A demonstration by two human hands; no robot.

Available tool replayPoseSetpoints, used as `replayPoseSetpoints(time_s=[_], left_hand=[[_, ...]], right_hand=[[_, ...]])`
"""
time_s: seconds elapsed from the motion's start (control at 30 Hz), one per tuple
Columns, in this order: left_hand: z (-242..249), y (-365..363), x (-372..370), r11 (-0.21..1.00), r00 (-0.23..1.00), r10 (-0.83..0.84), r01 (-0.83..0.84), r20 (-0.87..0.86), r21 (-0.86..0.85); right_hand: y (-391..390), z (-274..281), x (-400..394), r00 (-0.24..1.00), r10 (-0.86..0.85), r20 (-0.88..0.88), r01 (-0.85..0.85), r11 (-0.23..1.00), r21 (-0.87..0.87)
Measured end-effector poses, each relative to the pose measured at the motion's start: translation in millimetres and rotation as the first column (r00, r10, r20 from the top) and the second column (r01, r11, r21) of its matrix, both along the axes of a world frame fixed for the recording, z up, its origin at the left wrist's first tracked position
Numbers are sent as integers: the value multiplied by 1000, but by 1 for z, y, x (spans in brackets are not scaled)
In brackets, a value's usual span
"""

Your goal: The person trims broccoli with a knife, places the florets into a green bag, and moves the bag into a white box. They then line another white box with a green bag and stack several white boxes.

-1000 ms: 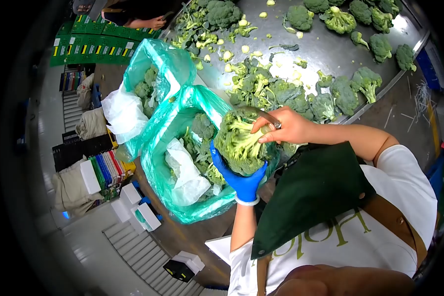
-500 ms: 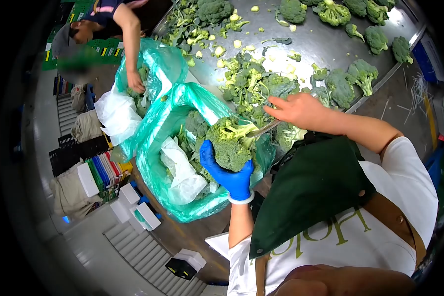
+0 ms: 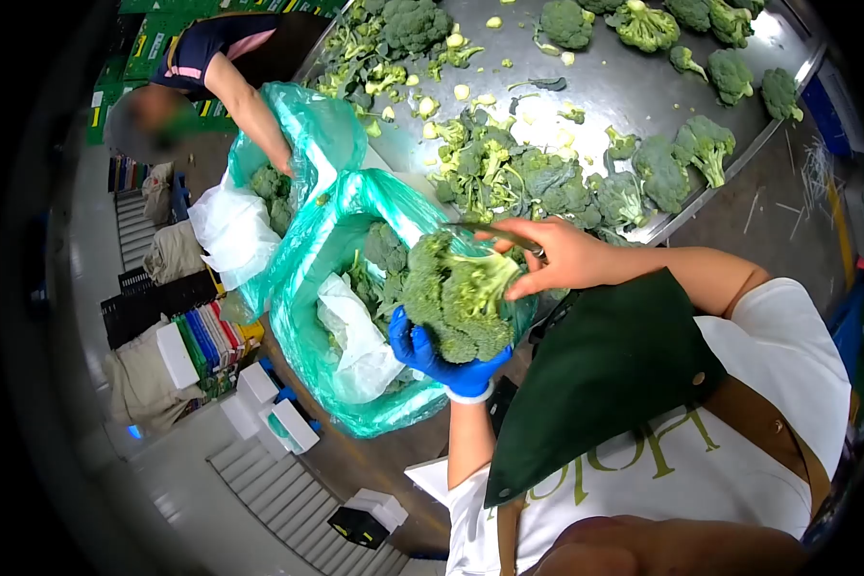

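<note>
Left grip (image 3: 451,372), blue-gloved: fingers partly curled and cupped, broccoli head (image 3: 456,300) supported from below. Right grip (image 3: 568,257), bare: fingers closed around a knife (image 3: 520,240), by which the blade is extended leftward above the crown; the thumb is laid against the stem side of the head. Whether the blade is in contact with the stem cannot be told.

The head is held tilted, stem toward the right grip, above the edge of the nearer green plastic bag (image 3: 293,322). In that bag, broccoli pieces (image 3: 384,248) and a crumpled white sheet (image 3: 360,350) are contained. Just beyond it, a second green bag (image 3: 331,130) is seen, also with broccoli inside; into it a co-worker's arm (image 3: 245,106) is inserted, the hand hidden by the plastic.

On the metal counter (image 3: 634,91), a heap of leafy broccoli trimmings (image 3: 480,168) is observed near the right grip, pale stem slices (image 3: 463,92) scattered beyond. Along the right-hand edge, broccoli florets (image 3: 706,149) are spread apart.
</note>
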State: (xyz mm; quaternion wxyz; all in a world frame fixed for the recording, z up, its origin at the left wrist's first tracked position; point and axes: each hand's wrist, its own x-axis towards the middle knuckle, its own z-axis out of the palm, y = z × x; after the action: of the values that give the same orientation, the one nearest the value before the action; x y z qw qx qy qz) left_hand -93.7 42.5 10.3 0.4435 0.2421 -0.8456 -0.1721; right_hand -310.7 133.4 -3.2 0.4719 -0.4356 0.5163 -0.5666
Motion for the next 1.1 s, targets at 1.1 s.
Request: replayPoseSetpoints(time_s=[1.1], left_hand=[[-17,-13,-16,987,926,-107,55,362,153]], right_hand=[[33,-81,-150,716,-694,-75,686,681,255]])
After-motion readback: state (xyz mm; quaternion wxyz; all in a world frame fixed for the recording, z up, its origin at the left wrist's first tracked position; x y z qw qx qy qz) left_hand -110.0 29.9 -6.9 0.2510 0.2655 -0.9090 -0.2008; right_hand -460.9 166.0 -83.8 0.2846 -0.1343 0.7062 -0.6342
